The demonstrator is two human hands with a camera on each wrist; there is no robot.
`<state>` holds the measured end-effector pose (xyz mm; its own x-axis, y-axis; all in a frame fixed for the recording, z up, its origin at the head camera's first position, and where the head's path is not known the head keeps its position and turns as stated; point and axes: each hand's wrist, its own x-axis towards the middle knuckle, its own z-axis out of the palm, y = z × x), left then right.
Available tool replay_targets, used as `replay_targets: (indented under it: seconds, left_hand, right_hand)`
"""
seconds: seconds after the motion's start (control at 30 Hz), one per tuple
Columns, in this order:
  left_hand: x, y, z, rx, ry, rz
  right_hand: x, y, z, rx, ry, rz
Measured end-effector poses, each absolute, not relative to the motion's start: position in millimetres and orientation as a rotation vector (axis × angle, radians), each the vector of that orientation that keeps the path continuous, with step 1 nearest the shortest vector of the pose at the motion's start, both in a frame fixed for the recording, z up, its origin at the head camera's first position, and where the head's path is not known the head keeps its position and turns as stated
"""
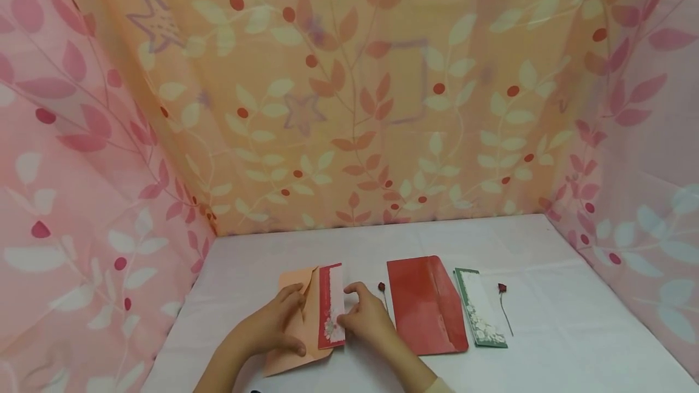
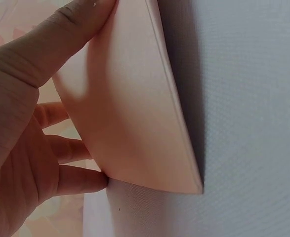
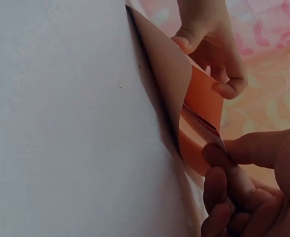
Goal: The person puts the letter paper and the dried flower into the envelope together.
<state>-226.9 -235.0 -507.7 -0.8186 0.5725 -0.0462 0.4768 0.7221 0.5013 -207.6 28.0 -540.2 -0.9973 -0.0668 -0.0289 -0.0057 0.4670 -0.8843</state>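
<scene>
A peach envelope (image 1: pixel 297 326) lies on the white table (image 1: pixel 546 332), its near side lifted. My left hand (image 1: pixel 273 323) grips that envelope (image 2: pixel 130 118) with thumb on top and fingers beneath. A red card with white flowers (image 1: pixel 330 307) sits partly inside the envelope mouth. My right hand (image 1: pixel 364 314) pinches the card's (image 3: pixel 204 129) right edge. In the right wrist view the envelope (image 3: pixel 184 94) gapes open around the card.
A red envelope (image 1: pixel 426 305) lies to the right, then a green card with white flowers (image 1: pixel 480 308). Two small red rose stems (image 1: pixel 502 302) (image 1: pixel 382 290) lie by them. Patterned fabric walls (image 1: pixel 349 96) close in the table at back and sides.
</scene>
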Motion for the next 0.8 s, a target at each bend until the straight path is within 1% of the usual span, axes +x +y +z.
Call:
replay_targets:
  seconds: [0.17, 0.4, 0.8]
  left_hand:
    - [-226, -234, -506, 0.810, 2.708, 0.730]
    - [-227, -235, -508, 0.840, 2.720, 0.739]
    - [-225, -234, -507, 0.897, 2.726, 0.766]
  right_hand:
    - [-206, 21, -541, -0.008, 2.655, -1.536]
    - [-208, 13, -540, -0.090, 2.687, -1.503]
    - [-204, 1, -540, -0.050, 2.836, -1.361]
